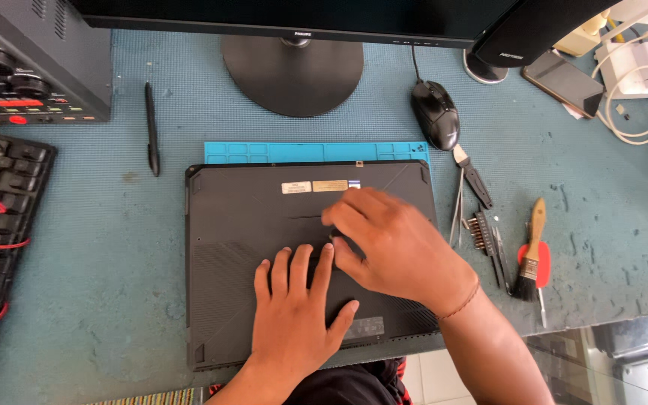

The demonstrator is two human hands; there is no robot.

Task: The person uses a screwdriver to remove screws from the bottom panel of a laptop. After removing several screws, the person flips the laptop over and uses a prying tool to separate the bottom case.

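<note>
- Laptop [264, 225] — lies underside up on the desk [99, 247], over a blue mat [316, 151] that cushions it.
- Left hand [298, 315] — flat, fingers spread, grip open and holding nothing; pressing steadies the base.
- Right hand [395, 244] — fingers extended on the panel, nothing grasped.
- Brush [532, 251], bits [481, 229] and tweezers [457, 206] lie just right, within reach.

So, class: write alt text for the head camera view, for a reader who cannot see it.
Two bare hands, left hand and right hand, rest flat on the underside of a closed black laptop on a blue-grey desk mat. A mouse, tweezers and a brush lie to the right.
</note>
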